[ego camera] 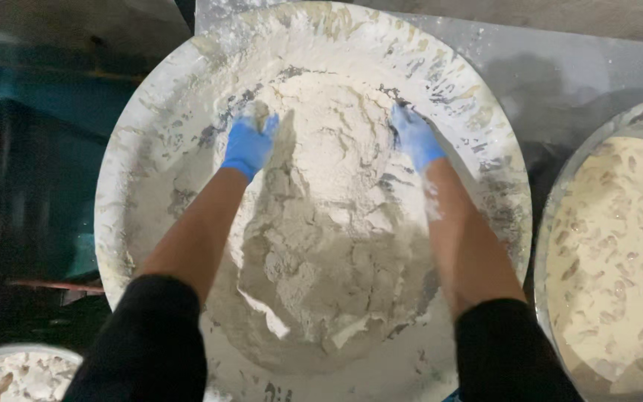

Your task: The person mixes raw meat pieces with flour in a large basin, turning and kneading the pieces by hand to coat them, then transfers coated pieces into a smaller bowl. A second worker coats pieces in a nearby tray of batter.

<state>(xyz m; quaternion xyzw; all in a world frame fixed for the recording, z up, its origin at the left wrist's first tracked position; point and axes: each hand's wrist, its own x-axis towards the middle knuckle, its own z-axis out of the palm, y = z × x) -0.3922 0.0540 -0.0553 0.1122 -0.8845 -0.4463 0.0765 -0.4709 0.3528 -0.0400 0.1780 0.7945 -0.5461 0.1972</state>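
Observation:
A very wide, shallow metal basin (pixel 150 149), smeared with flour, fills the middle of the view. Inside it lies a big crumbly mound of pale flour dough (pixel 329 223). My left hand (pixel 248 143), in a blue glove, presses against the far left side of the mound, its fingertips sunk into the flour. My right hand (pixel 417 138), also blue-gloved, pushes into the far right side of the mound with its fingers partly buried. Both bare forearms reach out from black sleeves. Neither hand holds a separate object.
At the right edge stands another round basin (pixel 560 201) filled with a wet, lumpy cream-coloured mixture (pixel 619 253). A small bowl (pixel 16 372) of white crumbly material shows at the bottom left. A floured grey surface (pixel 560 67) lies behind, dark teal framework (pixel 39 112) to the left.

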